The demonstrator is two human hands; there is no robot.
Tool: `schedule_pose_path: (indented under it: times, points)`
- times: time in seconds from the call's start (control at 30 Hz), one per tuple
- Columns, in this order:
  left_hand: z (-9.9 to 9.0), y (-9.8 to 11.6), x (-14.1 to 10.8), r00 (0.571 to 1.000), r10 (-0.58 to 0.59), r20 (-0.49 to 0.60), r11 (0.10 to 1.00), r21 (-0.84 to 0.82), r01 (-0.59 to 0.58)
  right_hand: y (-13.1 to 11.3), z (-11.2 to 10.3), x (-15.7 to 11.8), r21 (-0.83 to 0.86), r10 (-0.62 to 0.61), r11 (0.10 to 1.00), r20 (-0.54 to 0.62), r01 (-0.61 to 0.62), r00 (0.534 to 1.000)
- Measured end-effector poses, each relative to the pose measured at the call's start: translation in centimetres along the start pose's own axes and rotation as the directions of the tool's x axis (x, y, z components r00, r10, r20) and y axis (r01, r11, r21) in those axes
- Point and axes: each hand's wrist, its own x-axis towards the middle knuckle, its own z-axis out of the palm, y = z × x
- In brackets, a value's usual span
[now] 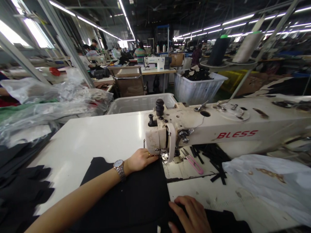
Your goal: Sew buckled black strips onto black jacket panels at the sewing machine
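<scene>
Black cloth (126, 197) lies flat on the white counter (73, 155). Right hand (190, 215) rests open on it, fingers (181, 202) spread, gripping nothing; left hand (139, 160), flat too, presses it beside the presser foot (165, 156) of a BLESS sewing machine (233, 134).

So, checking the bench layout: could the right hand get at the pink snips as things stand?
Probably yes. The right hand rests on the black fabric just below the pink snips, with only bare white table between them. The black strips lie beyond the snips, clear of that path.
</scene>
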Motion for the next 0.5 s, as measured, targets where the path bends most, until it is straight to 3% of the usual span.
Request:
schedule_pose_path:
  times: [0.17,0.5]
  points:
    - [0.2,-0.2,-0.2,1.0,0.011,-0.018,1.0,0.009,-0.011,-0.4,-0.4,0.6,0.042,0.028,0.999,-0.071,-0.025,0.997]
    - [0.0,-0.1,-0.2,1.0,0.005,-0.027,1.0,0.007,-0.005,-0.4,1.7,-0.1,0.079,0.04,0.997,-0.218,-0.023,0.975]
